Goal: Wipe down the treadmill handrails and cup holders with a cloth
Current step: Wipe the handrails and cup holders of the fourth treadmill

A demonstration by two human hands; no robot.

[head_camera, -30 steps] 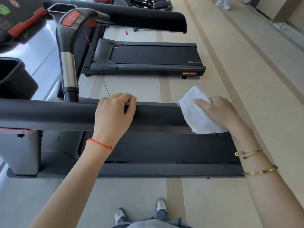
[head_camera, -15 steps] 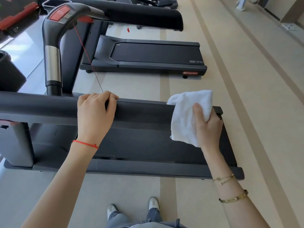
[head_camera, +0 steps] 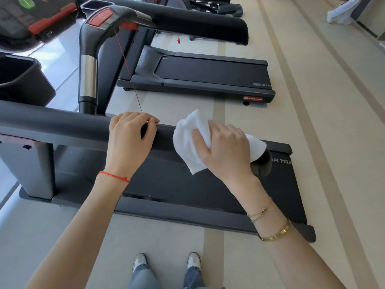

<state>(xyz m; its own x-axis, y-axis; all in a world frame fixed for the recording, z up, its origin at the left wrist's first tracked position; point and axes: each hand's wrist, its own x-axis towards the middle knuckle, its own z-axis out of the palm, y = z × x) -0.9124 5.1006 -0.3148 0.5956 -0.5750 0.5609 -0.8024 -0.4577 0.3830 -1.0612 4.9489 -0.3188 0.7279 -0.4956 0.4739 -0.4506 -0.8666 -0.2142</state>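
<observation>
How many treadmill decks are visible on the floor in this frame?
2. One deck lies right below the hands, under the handrail; the second deck lies beyond it. More machines at the top edge are cut off, so further decks may be hidden.

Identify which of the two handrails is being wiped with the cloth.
The near handrail, which both hands are on; the right hand presses the white cloth onto it. The far handrail is untouched.

Just 1 view here, head-worn, looking steeply forward and down, close over the handrail at arm's length, floor and shoes at the bottom edge.
</observation>
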